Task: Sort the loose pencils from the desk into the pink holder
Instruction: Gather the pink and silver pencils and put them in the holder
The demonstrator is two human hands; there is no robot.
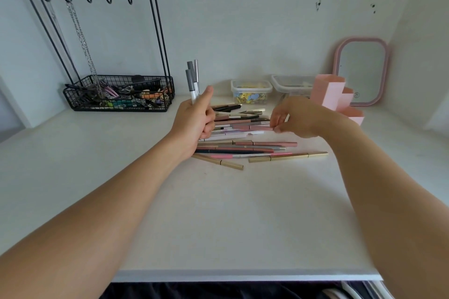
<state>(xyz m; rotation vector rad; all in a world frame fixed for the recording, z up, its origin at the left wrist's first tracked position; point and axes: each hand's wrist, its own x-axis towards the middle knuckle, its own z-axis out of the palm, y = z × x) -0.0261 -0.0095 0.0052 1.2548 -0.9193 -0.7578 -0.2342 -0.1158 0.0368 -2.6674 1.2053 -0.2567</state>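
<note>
A pile of loose pencils [245,138] in pink, gold, black and white lies on the white desk [218,213], at its middle. My left hand [196,119] is closed around a few grey-capped white pencils [193,80], held upright above the pile's left end. My right hand [294,119] pinches the end of a pink pencil [252,127] that lies on top of the pile. The pink holder [332,94], with stepped compartments, stands at the back right, just behind my right hand. What it contains is hidden.
A black wire rack [116,92] with hooks, chains and a basket of small items stands at the back left. Two clear plastic boxes [251,92] sit behind the pile. A pink-framed mirror [362,70] leans against the wall at right. The desk's front edge [243,274] is near me.
</note>
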